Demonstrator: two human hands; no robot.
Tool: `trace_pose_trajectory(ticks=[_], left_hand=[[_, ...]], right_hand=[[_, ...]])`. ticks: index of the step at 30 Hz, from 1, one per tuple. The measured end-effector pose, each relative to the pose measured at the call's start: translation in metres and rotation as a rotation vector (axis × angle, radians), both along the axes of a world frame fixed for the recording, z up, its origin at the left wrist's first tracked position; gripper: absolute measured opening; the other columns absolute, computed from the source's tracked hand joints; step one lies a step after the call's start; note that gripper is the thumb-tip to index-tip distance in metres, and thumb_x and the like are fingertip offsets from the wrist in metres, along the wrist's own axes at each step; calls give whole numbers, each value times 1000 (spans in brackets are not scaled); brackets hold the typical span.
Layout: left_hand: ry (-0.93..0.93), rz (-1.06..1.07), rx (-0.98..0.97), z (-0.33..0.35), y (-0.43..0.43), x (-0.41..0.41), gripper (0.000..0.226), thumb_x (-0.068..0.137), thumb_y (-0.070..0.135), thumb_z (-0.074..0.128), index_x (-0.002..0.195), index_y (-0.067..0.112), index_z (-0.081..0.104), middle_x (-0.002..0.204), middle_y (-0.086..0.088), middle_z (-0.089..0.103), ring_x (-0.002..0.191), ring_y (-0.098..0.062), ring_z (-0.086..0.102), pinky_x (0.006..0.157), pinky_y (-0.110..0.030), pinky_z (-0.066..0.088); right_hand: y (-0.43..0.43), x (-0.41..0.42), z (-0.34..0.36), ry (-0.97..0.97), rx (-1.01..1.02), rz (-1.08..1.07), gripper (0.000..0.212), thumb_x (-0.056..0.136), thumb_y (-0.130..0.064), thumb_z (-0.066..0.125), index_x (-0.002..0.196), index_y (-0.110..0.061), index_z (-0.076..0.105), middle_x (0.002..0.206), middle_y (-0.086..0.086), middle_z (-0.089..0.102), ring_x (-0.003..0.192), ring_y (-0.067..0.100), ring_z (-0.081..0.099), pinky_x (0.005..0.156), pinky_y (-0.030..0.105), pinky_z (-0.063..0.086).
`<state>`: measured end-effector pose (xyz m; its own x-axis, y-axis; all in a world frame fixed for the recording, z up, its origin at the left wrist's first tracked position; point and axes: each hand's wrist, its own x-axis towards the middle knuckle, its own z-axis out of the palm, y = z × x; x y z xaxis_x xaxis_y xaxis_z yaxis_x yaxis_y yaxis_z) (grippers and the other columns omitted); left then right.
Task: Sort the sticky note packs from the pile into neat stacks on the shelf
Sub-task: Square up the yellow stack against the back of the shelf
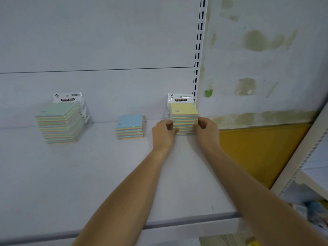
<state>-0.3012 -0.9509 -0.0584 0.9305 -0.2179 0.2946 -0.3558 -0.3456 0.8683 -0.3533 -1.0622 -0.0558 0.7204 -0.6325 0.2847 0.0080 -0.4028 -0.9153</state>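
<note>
Three stacks of sticky note packs stand on the white shelf [88, 174]. A tall green-topped stack [59, 121] is at the left. A short blue-topped stack [130, 126] sits in the middle. A yellow-topped stack [184, 116] stands at the right, against the back panel. My left hand [164, 132] presses the left side of this yellow-topped stack and my right hand [206, 128] presses its right side, fingers curled on the pack edges. The stack's lower front is partly hidden by my hands.
A slotted white upright [198, 50] runs up behind the right stack. Right of it is a stained wall with a small green clip [208, 93] and a yellow panel [257, 151]. Another shelf unit [312, 157] stands at the far right.
</note>
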Motion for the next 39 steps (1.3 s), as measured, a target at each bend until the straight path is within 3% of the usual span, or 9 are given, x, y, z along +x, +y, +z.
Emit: trace_pose_trajectory(ticks=[5, 7, 11, 19, 23, 28, 34, 37, 39], left_hand=[[-65, 3, 3, 1, -1, 0, 26, 80, 11, 64, 104, 0, 62, 107, -14, 67, 98, -22, 60, 89, -31, 48], [-93, -7, -68, 3, -1, -1, 27, 82, 7, 61, 109, 1, 61, 109, -13, 67, 99, -20, 60, 80, -18, 47], [-134, -6, -102, 4, -2, 2, 31, 83, -3, 57, 113, -1, 61, 112, -16, 67, 101, -24, 63, 69, 6, 39], [-179, 2, -164, 6, -4, 6, 38, 82, 4, 60, 119, 6, 57, 113, -5, 63, 100, -17, 59, 66, 1, 41], [-234, -22, -105, 5, -5, 9, 35, 85, 0, 57, 120, 2, 57, 117, -16, 63, 104, -24, 61, 79, -10, 44], [-242, -19, -128, 5, -4, 8, 32, 85, 6, 59, 117, 2, 59, 115, -16, 64, 102, -23, 63, 83, -21, 51], [-226, -5, -144, 6, -5, 10, 28, 87, 7, 58, 114, 0, 61, 115, -17, 65, 99, -27, 64, 78, -12, 43], [-162, 0, -155, 5, -3, 7, 38, 85, 13, 62, 121, 5, 55, 117, -7, 61, 101, -18, 60, 80, -15, 43], [-55, 0, -105, 2, -1, 7, 53, 80, 18, 68, 127, 7, 49, 117, -4, 58, 103, -14, 56, 82, -17, 40]], right_hand=[[3, -1, 1, -65, 5, -4, 34, 90, -6, 47, 123, -10, 54, 111, -4, 60, 102, 7, 52, 87, 20, 38], [4, -1, 2, -105, 6, 12, 35, 90, -7, 48, 125, -12, 53, 104, -10, 55, 101, 5, 51, 88, 19, 38], [1, 2, 3, -92, -31, -8, 33, 91, -5, 47, 123, -10, 55, 114, 0, 63, 99, 6, 54, 85, 15, 40], [3, 3, 3, -102, -75, 3, 41, 89, -3, 45, 129, -10, 48, 119, 1, 58, 104, 7, 51, 93, 19, 40], [1, 4, 3, -96, -120, -4, 37, 89, 0, 46, 124, -10, 53, 118, 7, 62, 110, 18, 57, 95, 25, 44], [3, 3, 3, -99, -178, -45, 39, 91, -11, 47, 130, -10, 47, 124, 6, 58, 112, 16, 53, 90, 21, 38], [0, 3, 6, -107, -130, -63, 32, 94, -15, 46, 124, -9, 54, 123, 8, 61, 112, 19, 56, 90, 20, 39], [1, 2, 4, -88, -82, -50, 39, 93, -17, 47, 131, -11, 45, 133, 6, 53, 122, 19, 49, 96, 23, 38], [1, 1, 1, -32, -74, -35, 39, 89, -13, 51, 126, -5, 45, 129, 11, 55, 114, 23, 52, 87, 16, 41]])
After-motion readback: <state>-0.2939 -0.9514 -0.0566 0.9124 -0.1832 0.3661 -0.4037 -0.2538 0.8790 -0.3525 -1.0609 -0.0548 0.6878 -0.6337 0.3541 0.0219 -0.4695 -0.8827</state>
